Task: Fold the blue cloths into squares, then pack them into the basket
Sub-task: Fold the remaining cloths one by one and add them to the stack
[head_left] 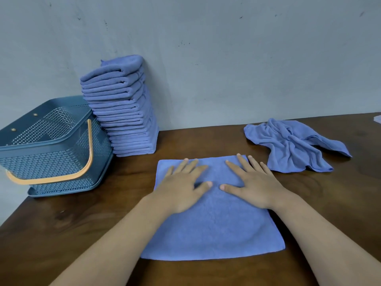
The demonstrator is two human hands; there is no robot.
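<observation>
A blue cloth [214,230] lies flat on the brown table in front of me. My left hand [183,186] and my right hand [251,182] press on its far half, palms down with fingers straight and spread. A crumpled blue cloth [290,147] lies at the right, near the wall. At the left, a tall stack of folded blue cloths [123,112] leans against the wall. Beside it stands a blue perforated basket [47,149] with an orange handle [53,178] hanging down its front; nothing shows inside it.
The wooden table [72,230] meets a grey wall at the back. The basket overhangs the table's left edge. A corner of another blue cloth [377,119] shows at the far right edge.
</observation>
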